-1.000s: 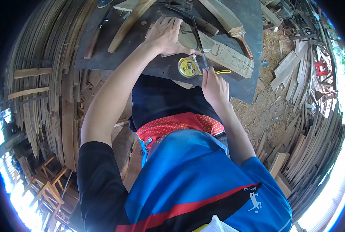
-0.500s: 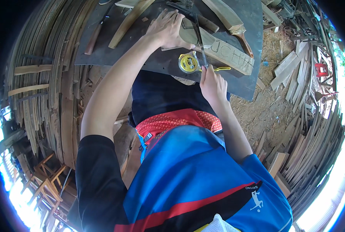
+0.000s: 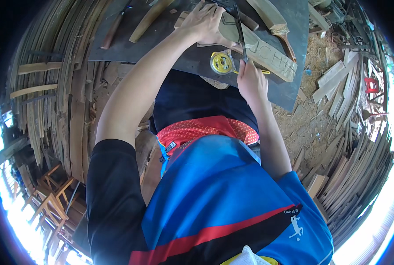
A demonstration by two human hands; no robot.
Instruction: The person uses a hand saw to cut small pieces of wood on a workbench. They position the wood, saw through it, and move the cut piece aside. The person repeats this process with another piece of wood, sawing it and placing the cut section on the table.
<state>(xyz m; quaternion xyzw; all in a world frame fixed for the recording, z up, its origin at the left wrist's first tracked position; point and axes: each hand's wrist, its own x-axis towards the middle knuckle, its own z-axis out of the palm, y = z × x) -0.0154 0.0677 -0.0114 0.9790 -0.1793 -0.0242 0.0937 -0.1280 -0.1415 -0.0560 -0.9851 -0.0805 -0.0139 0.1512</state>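
My left hand [image 3: 203,25] presses down on the far-left part of a long wooden block [image 3: 272,62], fingers curled over it and thumb along its near edge. Carved or drawn letters mark the block's top. In my closed right hand [image 3: 253,83] is the near end of a long, thin, dark file [image 3: 240,35]. Its blade points away from me and crosses over the block, just right of my left hand. A round yellow tape measure [image 3: 222,62] lies on the dark tabletop between my hands, close to the block. The file's far tip is at the upper picture edge.
On the dark table [image 3: 170,55] lie a curved wooden piece [image 3: 150,20] and a wooden-handled tool [image 3: 113,33] at left. A brush [image 3: 287,46] and thick timber [image 3: 265,15] lie beyond the block. Stacked planks [image 3: 47,66] stand left; wood scraps [image 3: 338,79] cover the floor at right.
The whole view has shifted slightly, things now sitting higher and further right. My right hand and the file have slid a little forward across the block. My left hand keeps its hold.
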